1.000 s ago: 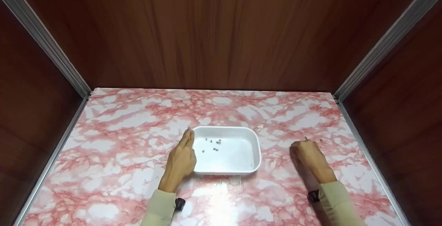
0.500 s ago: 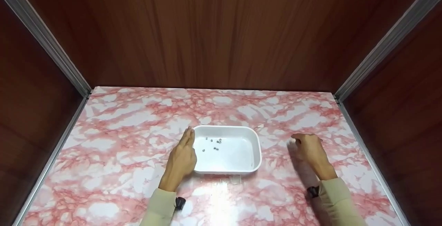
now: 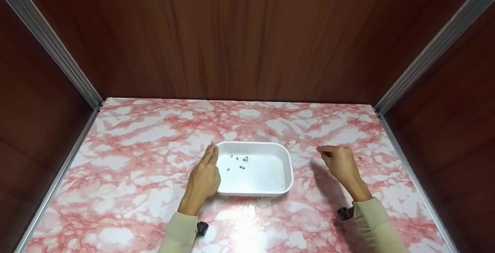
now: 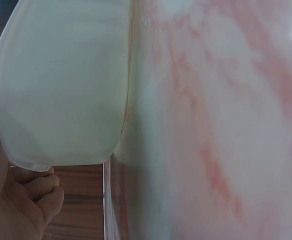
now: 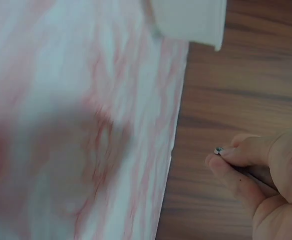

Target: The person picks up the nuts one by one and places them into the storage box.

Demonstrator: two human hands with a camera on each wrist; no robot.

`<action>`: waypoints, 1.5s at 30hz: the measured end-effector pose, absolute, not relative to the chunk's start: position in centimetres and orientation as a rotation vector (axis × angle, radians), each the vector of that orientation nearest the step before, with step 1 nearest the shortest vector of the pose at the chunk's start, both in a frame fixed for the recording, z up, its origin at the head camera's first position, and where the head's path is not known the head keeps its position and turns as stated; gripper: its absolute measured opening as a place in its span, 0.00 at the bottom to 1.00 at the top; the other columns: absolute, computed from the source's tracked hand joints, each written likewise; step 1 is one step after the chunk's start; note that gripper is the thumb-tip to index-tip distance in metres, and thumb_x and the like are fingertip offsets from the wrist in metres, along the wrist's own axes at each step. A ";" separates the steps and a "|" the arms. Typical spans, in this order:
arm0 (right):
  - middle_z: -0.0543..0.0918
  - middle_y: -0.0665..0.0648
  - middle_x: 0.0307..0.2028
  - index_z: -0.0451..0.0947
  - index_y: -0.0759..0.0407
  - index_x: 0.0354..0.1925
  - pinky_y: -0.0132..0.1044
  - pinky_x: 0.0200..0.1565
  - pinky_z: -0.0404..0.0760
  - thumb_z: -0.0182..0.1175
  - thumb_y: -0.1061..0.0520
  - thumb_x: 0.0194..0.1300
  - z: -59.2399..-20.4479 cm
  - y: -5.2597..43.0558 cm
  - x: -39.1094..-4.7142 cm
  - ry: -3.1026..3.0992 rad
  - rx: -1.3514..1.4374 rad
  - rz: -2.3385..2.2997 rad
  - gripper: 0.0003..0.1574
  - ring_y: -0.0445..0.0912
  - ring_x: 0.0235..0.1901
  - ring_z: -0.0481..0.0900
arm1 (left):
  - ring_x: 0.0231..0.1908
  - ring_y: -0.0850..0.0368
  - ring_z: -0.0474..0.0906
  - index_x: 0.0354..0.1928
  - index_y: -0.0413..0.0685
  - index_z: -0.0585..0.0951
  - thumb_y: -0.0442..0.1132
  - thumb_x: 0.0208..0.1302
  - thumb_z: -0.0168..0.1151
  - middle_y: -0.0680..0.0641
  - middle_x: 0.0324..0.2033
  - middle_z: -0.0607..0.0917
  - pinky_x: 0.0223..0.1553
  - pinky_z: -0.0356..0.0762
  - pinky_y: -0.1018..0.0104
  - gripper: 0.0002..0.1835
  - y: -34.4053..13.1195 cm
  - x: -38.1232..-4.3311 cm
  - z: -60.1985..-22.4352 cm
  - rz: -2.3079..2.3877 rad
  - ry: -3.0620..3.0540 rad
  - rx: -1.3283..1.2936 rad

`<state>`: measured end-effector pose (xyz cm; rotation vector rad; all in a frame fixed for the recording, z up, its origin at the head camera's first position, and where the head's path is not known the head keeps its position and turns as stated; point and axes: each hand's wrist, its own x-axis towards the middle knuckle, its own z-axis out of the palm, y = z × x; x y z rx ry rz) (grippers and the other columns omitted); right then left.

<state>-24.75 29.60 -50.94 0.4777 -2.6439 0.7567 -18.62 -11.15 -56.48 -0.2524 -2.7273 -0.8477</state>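
My left hand [image 3: 203, 175] lies along the left end of a white rectangular tray [image 3: 267, 191], its extended fingers against the outer wall. Several small nut-like metal pieces [image 3: 240, 166] are scattered inside, mostly in the left half. To the right of the tray, my right hand [image 3: 341, 164] is raised over the table. In the right wrist view its thumb and forefinger pinch one small shiny nut-like metal piece [image 5: 218, 150] at their tips. Another such piece [image 3: 360, 158] sits on the table just right of that hand.
The table [image 3: 135, 191] has a red-and-white marbled top. Brown wood-grain panels [image 3: 239, 40] stand at the back and both sides, with grey metal rails [image 3: 429, 52] at their corners. Each wrist carries a black device [image 3: 345, 213].
My right hand has lifted from the table and shifted slightly left toward the tray. The piece at its fingertips was on the table a second ago. My left hand and the tray stay put.
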 end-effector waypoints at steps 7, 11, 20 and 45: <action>0.94 0.61 0.40 0.93 0.60 0.43 0.29 0.41 0.87 0.69 0.68 0.65 -50.2 28.1 -24.9 -2.700 0.318 1.040 0.10 0.56 0.42 0.93 | 0.78 0.39 0.65 0.75 0.29 0.67 0.31 0.75 0.47 0.35 0.79 0.65 0.59 0.84 0.50 0.29 -11.2 -18.6 -56.5 -0.845 -2.717 -0.242; 0.94 0.59 0.40 0.93 0.57 0.42 0.22 0.40 0.83 0.71 0.63 0.65 -49.7 27.0 -25.2 -2.725 0.280 1.190 0.08 0.50 0.42 0.93 | 0.78 0.39 0.65 0.76 0.31 0.66 0.31 0.75 0.46 0.36 0.80 0.64 0.51 0.85 0.53 0.29 -11.2 -18.6 -56.5 -0.857 -2.727 -0.234; 0.94 0.62 0.43 0.93 0.61 0.42 0.29 0.43 0.89 0.73 0.63 0.64 -49.1 24.5 -26.0 -2.720 0.359 1.548 0.08 0.42 0.41 0.92 | 0.79 0.41 0.63 0.77 0.32 0.65 0.32 0.77 0.44 0.36 0.80 0.63 0.51 0.85 0.54 0.29 -11.2 -18.5 -56.5 -0.886 -2.738 -0.234; 0.92 0.70 0.43 0.87 0.75 0.46 0.40 0.49 0.90 0.67 0.71 0.64 -48.1 17.9 -27.4 -2.712 0.484 2.166 0.12 0.46 0.42 0.93 | 0.76 0.40 0.67 0.78 0.34 0.65 0.31 0.77 0.48 0.37 0.81 0.63 0.44 0.84 0.57 0.29 -11.1 -18.5 -56.4 -0.873 -2.744 -0.215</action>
